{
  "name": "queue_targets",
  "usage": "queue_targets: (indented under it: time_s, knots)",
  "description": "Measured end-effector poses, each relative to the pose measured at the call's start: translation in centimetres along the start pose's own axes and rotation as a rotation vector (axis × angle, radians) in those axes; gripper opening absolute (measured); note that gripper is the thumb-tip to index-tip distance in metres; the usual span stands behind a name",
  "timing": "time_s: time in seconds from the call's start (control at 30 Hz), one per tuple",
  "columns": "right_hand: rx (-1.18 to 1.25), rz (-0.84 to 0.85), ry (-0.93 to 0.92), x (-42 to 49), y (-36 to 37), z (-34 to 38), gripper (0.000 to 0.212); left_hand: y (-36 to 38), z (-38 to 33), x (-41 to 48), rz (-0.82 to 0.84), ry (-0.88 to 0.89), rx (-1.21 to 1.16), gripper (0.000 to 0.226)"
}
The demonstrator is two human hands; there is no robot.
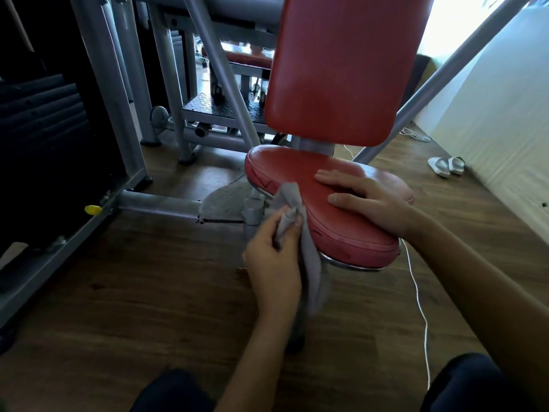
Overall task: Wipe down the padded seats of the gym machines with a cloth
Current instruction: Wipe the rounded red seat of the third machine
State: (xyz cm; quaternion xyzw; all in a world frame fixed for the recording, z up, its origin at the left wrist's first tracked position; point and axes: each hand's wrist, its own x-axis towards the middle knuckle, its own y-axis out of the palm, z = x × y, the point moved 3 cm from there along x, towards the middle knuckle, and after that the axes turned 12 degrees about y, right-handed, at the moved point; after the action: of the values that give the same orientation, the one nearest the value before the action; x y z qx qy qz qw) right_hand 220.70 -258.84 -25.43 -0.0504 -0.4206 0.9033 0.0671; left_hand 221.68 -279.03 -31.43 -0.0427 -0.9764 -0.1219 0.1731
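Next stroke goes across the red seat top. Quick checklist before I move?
1. Left hand grip on cloth: ok, fingers curled round it.
2. Cloth against seat: ok, at its left edge.
3. Seat steadied: ok, right hand lies flat on top.
4. Stroke path free: not ok, right hand covers part of the top.
5. Cloth clean enough: cannot tell.
6. Backrest wiped: cannot tell.

Brown wood floor w/ pair of white sandals, white cord, grey machine frame.
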Motion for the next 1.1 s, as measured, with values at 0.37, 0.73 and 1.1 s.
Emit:
queue_targets:
  time_s: [0.37,0.73,1.1]
  knots:
    - [-0.028,-0.025,-0.007,0.5,0.1,-0.2,0.063,0.0,-0.5,-0.5,0.031,-0.022,-0.018,0.039]
    - [-0.017,-0.017,-0.003,0.0,0.1,0.6,0.053,0.2,1.0,3.1,-0.124,-0.013,0.12,0.029]
    - [-0.047,-0.043,-0.018,1.8,0.3,0.4,0.07,-0.1,0.9,2.2,0.012,-0.014,0.006,0.039]
